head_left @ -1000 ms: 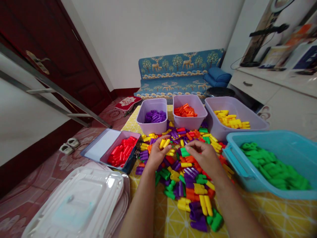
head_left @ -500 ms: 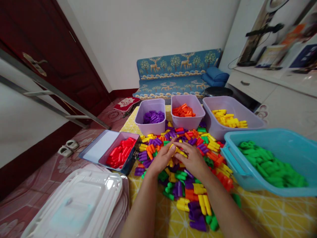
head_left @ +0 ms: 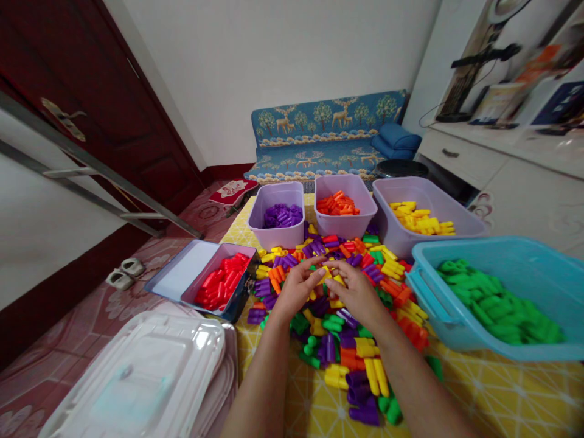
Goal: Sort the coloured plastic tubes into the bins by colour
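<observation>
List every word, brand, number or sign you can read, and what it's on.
None readable.
White tub on the counter: any print too blurred.
Dark blue panel beside it: too blurred.
Pieces and bins: no lettering discernible.

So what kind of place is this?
Probably a room in someone's home. There's a blue sofa with deer and trees on it, a dark red door with a handle, and a pair of shoes.
</observation>
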